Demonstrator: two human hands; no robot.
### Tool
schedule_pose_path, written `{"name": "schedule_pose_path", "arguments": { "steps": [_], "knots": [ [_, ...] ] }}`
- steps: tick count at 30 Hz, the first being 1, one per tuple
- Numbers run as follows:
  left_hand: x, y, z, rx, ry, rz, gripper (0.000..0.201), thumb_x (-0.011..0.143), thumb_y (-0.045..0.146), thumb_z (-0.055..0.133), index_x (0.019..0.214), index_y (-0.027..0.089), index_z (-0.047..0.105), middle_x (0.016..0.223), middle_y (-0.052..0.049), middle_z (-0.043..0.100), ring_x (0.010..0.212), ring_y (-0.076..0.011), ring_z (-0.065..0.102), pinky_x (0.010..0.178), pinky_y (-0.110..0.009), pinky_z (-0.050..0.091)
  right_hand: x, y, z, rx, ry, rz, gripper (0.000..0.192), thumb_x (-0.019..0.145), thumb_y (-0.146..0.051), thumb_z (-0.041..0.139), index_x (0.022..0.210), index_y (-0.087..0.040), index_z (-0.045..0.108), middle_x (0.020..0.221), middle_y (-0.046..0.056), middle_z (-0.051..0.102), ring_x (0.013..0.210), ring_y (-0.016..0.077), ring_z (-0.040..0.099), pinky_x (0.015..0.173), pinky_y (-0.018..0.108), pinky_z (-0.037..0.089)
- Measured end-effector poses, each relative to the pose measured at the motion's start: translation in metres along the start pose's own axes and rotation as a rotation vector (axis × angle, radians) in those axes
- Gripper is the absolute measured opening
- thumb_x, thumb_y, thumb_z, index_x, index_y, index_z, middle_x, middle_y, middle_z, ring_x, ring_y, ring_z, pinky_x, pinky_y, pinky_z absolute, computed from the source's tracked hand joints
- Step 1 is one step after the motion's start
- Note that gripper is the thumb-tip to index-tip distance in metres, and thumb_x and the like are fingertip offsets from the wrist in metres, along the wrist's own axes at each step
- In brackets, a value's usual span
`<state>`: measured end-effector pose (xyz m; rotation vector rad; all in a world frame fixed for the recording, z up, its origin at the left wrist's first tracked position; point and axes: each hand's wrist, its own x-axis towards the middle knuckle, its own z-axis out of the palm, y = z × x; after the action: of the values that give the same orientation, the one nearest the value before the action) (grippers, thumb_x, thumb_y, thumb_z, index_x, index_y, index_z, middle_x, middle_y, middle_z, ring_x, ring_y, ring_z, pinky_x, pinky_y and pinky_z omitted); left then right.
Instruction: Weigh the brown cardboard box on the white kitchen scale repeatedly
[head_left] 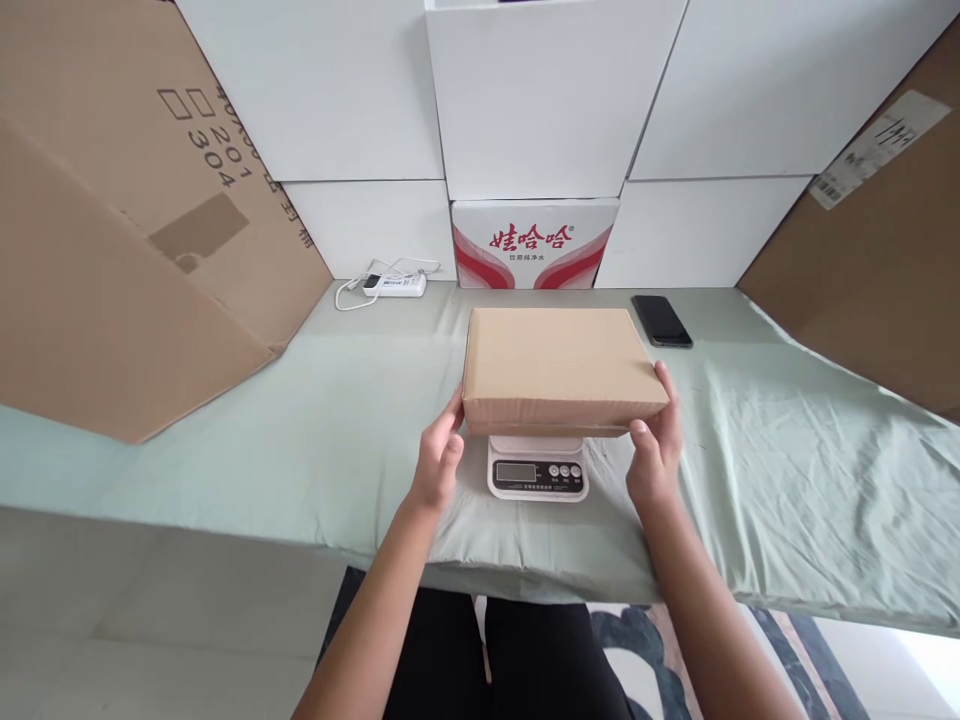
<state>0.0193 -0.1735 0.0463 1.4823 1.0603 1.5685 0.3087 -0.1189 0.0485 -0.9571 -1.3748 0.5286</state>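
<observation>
1. currently, in the head view, the closed cardboard box is above the white digital scale, hiding its platform while the front panel stays uncovered; i cannot tell whether the box bears fully on the scale.
2. the two hands are apart from each other, clamping the box between them: the left hand has its fingers against the left side, its thumb free of the box, and the right hand grips the near right corner, thumb at the lower front edge.
3. done, as far as this view shows: the box is shut and lined up over the scale.
4. not yet done, i judge: the box is not released, and no figures can be made out on the display.
5. a black smartphone and a white cabled device lie farther back on the pale green cloth, seemingly uninvolved.
</observation>
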Motion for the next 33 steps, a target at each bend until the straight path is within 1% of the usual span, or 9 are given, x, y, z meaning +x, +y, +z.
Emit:
{"name": "schedule_pose_path", "arguments": {
  "steps": [3, 6, 8, 12, 15, 17, 20, 25, 33],
  "knots": [
    [0.02, 0.013, 0.001, -0.009, 0.031, 0.072, 0.085, 0.103, 0.084, 0.047, 0.16, 0.024, 0.062, 0.166, -0.017, 0.068, 0.167, -0.0414, 0.052, 0.137, -0.057, 0.047, 0.024, -0.026, 0.0, 0.048, -0.022, -0.052, 0.081, 0.096, -0.065, 0.07, 0.17, -0.042, 0.047, 0.178, 0.005, 0.05, 0.17, 0.0443, 0.042, 0.143, 0.076, 0.03],
    [0.061, 0.017, 0.003, -0.04, 0.051, 0.146, 0.084, 0.1, 0.087, 0.049, 0.155, 0.026, 0.066, 0.168, -0.015, 0.067, 0.165, -0.0401, 0.055, 0.135, -0.054, 0.049, 0.067, -0.04, 0.009, 0.04, -0.042, -0.1, 0.082, 0.095, -0.06, 0.075, 0.169, -0.045, 0.045, 0.177, 0.004, 0.049, 0.167, 0.0412, 0.046, 0.145, 0.069, 0.033],
    [0.09, 0.009, 0.007, -0.095, 0.064, 0.131, 0.081, 0.098, 0.088, 0.053, 0.15, 0.027, 0.069, 0.165, -0.014, 0.069, 0.163, -0.0396, 0.058, 0.134, -0.053, 0.049, 0.094, -0.027, 0.021, 0.036, -0.035, -0.111, 0.084, 0.093, -0.061, 0.075, 0.169, -0.043, 0.043, 0.178, 0.005, 0.046, 0.17, 0.0417, 0.041, 0.146, 0.069, 0.029],
    [0.126, -0.028, 0.017, -0.099, 0.106, 0.0, 0.086, 0.09, 0.094, 0.06, 0.14, 0.024, 0.071, 0.159, -0.017, 0.073, 0.16, -0.0405, 0.06, 0.134, -0.055, 0.047, 0.116, 0.037, 0.052, 0.097, 0.018, -0.096, 0.099, 0.085, -0.07, 0.074, 0.169, -0.036, 0.037, 0.181, 0.008, 0.039, 0.175, 0.0426, 0.031, 0.147, 0.073, 0.02],
    [0.129, -0.052, 0.018, -0.079, 0.114, -0.058, 0.088, 0.085, 0.097, 0.063, 0.134, 0.024, 0.07, 0.158, -0.018, 0.073, 0.159, -0.0397, 0.061, 0.135, -0.054, 0.046, 0.108, 0.076, 0.064, 0.136, -0.006, -0.055, 0.108, 0.081, -0.073, 0.075, 0.172, -0.034, 0.03, 0.182, 0.01, 0.035, 0.176, 0.0418, 0.027, 0.147, 0.071, 0.017],
    [0.128, -0.062, 0.016, -0.079, 0.131, -0.078, 0.087, 0.085, 0.097, 0.062, 0.132, 0.025, 0.07, 0.158, -0.017, 0.073, 0.159, -0.0385, 0.061, 0.136, -0.054, 0.045, 0.102, 0.087, 0.066, 0.142, -0.031, -0.029, 0.109, 0.08, -0.073, 0.075, 0.172, -0.033, 0.03, 0.183, 0.01, 0.035, 0.177, 0.0408, 0.026, 0.149, 0.068, 0.015],
    [0.128, -0.068, 0.014, -0.076, 0.156, -0.122, 0.089, 0.083, 0.099, 0.062, 0.131, 0.025, 0.07, 0.159, -0.017, 0.072, 0.16, -0.0384, 0.06, 0.137, -0.054, 0.044, 0.1, 0.088, 0.065, 0.149, -0.058, 0.031, 0.104, 0.08, -0.069, 0.075, 0.169, -0.034, 0.034, 0.183, 0.008, 0.036, 0.176, 0.0392, 0.027, 0.15, 0.064, 0.014],
    [0.131, -0.074, 0.014, -0.091, 0.16, -0.149, 0.089, 0.084, 0.098, 0.062, 0.133, 0.025, 0.071, 0.163, -0.015, 0.07, 0.164, -0.0376, 0.056, 0.139, -0.054, 0.041, 0.105, 0.088, 0.064, 0.171, -0.077, 0.106, 0.091, 0.08, -0.061, 0.073, 0.162, -0.035, 0.045, 0.176, 0.006, 0.048, 0.171, 0.0376, 0.036, 0.149, 0.065, 0.019],
    [0.13, -0.078, 0.015, -0.081, 0.146, -0.2, 0.089, 0.088, 0.096, 0.058, 0.14, 0.026, 0.071, 0.167, -0.015, 0.068, 0.165, -0.0376, 0.056, 0.14, -0.054, 0.041, 0.109, 0.099, 0.062, 0.198, -0.05, 0.171, 0.07, 0.087, -0.062, 0.066, 0.151, -0.034, 0.057, 0.168, 0.003, 0.06, 0.165, 0.0326, 0.05, 0.148, 0.061, 0.027]
  ]
}}
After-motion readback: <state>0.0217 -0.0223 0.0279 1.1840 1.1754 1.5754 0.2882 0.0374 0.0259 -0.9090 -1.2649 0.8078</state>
